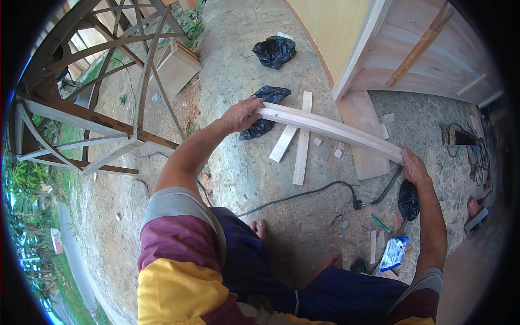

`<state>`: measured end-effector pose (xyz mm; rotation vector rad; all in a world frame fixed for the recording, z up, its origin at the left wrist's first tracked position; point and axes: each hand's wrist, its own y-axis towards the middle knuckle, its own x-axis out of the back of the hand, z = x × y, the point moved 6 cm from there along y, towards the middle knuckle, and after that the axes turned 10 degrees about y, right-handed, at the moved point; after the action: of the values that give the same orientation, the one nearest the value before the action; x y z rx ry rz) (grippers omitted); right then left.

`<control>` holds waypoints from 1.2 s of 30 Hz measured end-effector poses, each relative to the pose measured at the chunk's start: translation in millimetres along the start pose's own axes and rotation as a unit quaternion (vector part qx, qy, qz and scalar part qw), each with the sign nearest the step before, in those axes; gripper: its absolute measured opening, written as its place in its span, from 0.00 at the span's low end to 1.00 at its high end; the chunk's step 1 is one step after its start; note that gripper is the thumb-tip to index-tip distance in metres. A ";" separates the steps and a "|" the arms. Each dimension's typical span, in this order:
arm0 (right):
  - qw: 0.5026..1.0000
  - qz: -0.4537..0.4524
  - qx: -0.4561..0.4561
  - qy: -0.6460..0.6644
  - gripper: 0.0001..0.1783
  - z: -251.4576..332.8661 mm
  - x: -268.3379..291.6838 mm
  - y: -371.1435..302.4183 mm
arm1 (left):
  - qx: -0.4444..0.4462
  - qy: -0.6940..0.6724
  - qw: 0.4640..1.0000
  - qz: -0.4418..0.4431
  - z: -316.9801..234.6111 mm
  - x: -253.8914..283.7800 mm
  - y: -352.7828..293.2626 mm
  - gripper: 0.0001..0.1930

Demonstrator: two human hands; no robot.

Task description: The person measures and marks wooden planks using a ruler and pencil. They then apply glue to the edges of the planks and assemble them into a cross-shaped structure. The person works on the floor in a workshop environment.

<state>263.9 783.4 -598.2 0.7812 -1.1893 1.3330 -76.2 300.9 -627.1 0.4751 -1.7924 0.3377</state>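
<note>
A long pale wooden batten (330,128) is held up across the view, one end in each hand. My left hand (242,114) is closed round its left end. At the lower right end, my right hand (415,166) grips the wood. It looks like two strips lying side by side, though I cannot tell if they are joined. Below it on the ground lie two short wooden strips, a longer upright one (301,162) and a slanting one (282,145). Black plastic bags (260,129) lie behind and under my left hand.
A wooden lattice frame (108,130) stands at left. A large plywood panel structure (411,49) rises at upper right, with a flat board (365,157) near its foot. A black cable (303,192) with a plug crosses the ground. A blue-white packet (394,254) and green pencil-like stick (381,223) lie near my right forearm.
</note>
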 end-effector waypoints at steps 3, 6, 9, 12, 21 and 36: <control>0.999 -0.044 -0.003 -0.019 0.16 -19.4 -9.2 -10.4 | -0.032 0.009 0.999 -0.019 -2.9 -1.2 10.2 0.21; 0.999 0.022 -0.012 -0.046 0.18 -0.4 -2.0 7.6 | -0.034 0.016 0.998 -0.053 9.6 -3.2 -5.7 0.22; 0.998 0.004 -0.008 -0.060 0.20 0.0 -4.4 13.2 | 0.001 -0.024 0.998 -0.054 6.3 1.5 -10.2 0.21; 0.996 -0.014 0.002 -0.085 0.21 -13.5 -17.0 7.0 | -0.001 -0.056 0.997 -0.058 9.4 -5.0 -2.9 0.22; 0.997 -0.010 -0.004 -0.081 0.23 -8.6 -18.7 4.5 | -0.051 -0.051 0.996 -0.057 27.9 -19.1 -1.0 0.24; 0.997 0.015 -0.010 -0.079 0.21 -0.4 -8.5 7.3 | 0.003 -0.050 0.997 -0.056 9.5 -3.4 -4.5 0.19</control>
<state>258.2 782.3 -607.8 0.8698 -1.3414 1.2993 -81.3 293.1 -633.0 0.6032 -1.8543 0.2452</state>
